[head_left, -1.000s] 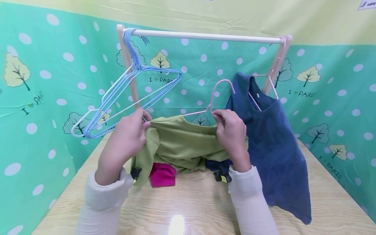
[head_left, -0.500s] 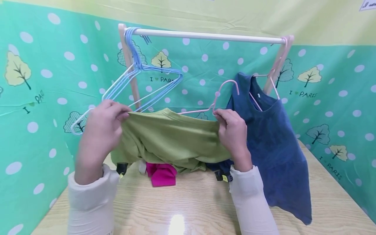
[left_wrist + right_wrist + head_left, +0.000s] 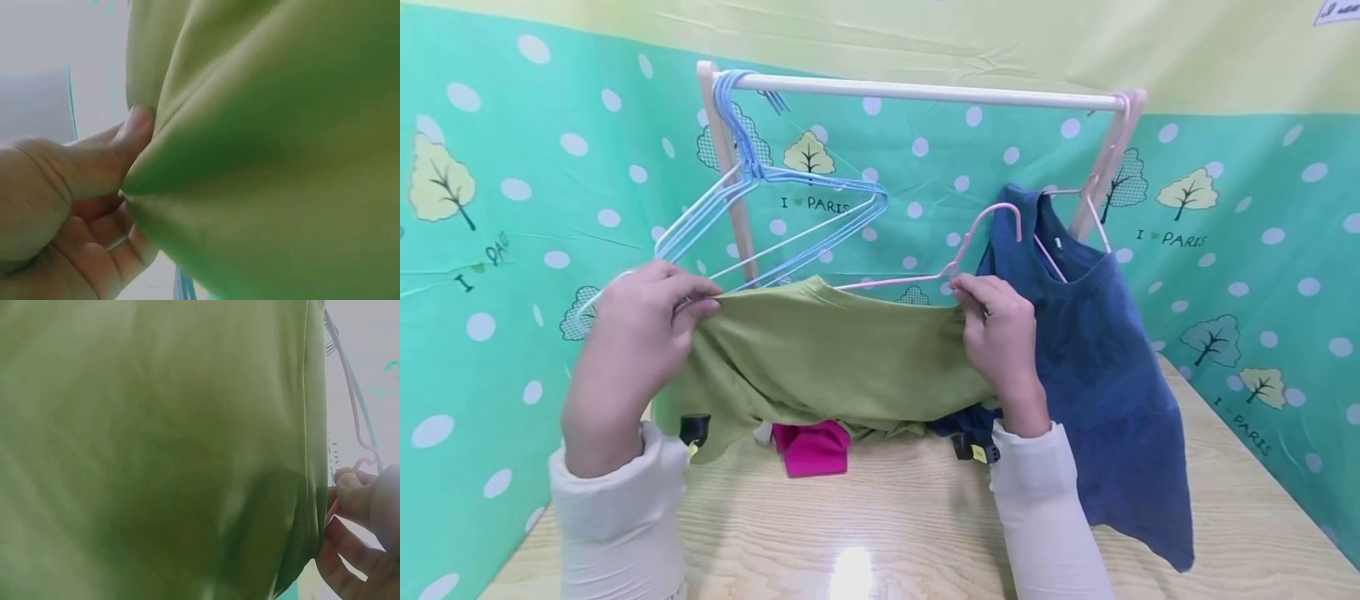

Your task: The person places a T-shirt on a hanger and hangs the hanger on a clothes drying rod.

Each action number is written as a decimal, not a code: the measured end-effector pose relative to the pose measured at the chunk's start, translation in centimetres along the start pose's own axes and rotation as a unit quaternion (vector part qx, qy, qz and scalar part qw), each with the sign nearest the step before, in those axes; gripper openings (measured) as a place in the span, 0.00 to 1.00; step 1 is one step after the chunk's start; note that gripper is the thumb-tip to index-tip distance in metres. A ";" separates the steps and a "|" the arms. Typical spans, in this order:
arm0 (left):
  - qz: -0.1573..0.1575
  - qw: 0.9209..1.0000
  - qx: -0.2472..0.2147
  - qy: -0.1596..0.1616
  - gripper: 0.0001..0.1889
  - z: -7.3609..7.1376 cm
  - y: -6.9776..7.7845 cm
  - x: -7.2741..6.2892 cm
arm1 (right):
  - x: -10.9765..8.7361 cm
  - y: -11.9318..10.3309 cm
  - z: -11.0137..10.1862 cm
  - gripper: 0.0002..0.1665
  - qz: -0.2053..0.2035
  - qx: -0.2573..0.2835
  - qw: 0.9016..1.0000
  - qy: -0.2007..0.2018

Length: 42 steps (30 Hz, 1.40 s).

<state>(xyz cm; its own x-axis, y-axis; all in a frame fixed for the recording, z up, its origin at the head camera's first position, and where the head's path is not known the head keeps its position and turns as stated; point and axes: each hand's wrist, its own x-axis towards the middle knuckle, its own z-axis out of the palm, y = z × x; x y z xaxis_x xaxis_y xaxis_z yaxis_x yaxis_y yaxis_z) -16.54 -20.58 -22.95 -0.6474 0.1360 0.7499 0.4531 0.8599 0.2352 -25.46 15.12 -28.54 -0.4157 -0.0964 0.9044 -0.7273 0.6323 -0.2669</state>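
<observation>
A green shirt (image 3: 850, 354) stretches between both hands above the table. Its shoulder edge is pinched between the thumb and fingers of my left hand (image 3: 636, 333); in the left wrist view the cloth gathers into folds at the thumb (image 3: 134, 128). My right hand (image 3: 1000, 329) pinches a pink hanger (image 3: 891, 282) just under its hook, fingers right at the shirt's neckline. One arm of the hanger runs left into the neck opening, and the rest of it is hidden by the shirt. The hanger's hook points up and hangs on nothing.
Behind stands a clothes rack with a white rail (image 3: 925, 89). Several blue hangers (image 3: 748, 150) hang at its left end, a navy sleeveless garment (image 3: 1105, 358) on a pink hanger at its right. A magenta cloth (image 3: 816, 450) lies on the wooden table (image 3: 775, 517).
My left hand has moved left, drawing the green shirt wide and flat over the hanger's left arm. My right hand has shifted slightly right with the hanger, whose hook leans further right.
</observation>
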 end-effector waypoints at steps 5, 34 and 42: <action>0.014 0.996 0.002 -0.091 0.05 0.1 -0.3 0.0 | 0.1 -0.3 0.2 0.07 -0.001 0.000 1.000 -0.004; 0.051 0.992 0.082 -0.082 0.05 7.2 4.4 0.8 | -0.4 -3.0 1.7 0.05 -0.005 -0.060 0.998 -0.018; 0.062 0.995 0.060 -0.057 0.10 8.5 5.3 0.8 | -0.5 -3.5 2.3 0.05 -0.032 -0.059 0.997 -0.033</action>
<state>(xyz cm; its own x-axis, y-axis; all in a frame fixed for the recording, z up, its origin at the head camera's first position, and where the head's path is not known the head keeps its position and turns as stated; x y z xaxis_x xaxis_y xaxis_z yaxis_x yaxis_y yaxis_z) -19.85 -11.77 -26.35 -0.6591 0.2940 0.6922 0.4621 0.8845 0.0644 -23.94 11.20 -28.83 -0.4088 -0.1881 0.8930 -0.6852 0.7096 -0.1643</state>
